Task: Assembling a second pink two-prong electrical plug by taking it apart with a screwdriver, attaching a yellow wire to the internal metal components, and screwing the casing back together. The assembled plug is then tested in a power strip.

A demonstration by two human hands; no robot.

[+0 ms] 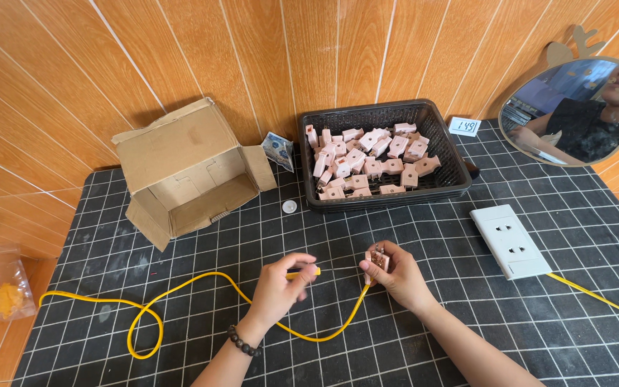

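Near the middle of the bench [180, 337], the left hand [281, 285] has its fingers pinched on the yellow cable [145, 315], which loops away left. The right hand [395, 276] has its fingers clamped around a pink plug [377, 259]. Farther back sits a black basket [453, 168] of pink plugs [367, 161], with a white socket [510, 240] to the right.

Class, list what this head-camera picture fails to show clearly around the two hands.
- Yellow cable's end: covered by left hand.
- Pink plug: mostly wrapped by right hand; prongs too small.
- Cardboard box: inside partly shadowed.
- Socket's cable: cut off at right edge.
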